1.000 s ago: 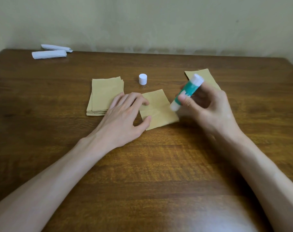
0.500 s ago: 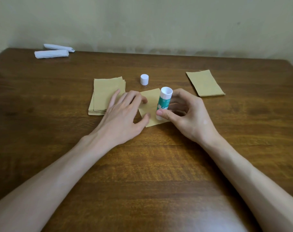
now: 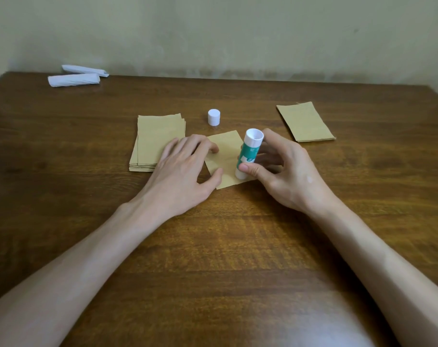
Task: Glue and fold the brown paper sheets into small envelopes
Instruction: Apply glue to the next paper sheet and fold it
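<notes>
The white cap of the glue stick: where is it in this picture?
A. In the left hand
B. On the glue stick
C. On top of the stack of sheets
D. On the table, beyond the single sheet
D: the white cap stands by itself on the table, beyond the single sheet, while the right hand holds the uncapped glue stick.

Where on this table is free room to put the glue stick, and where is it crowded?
Free: the table wood nearest the person; between the white cap and the right pile; left of the paper stack. Crowded: the centre, where left hand, sheet, glue stick and right hand meet.
</notes>
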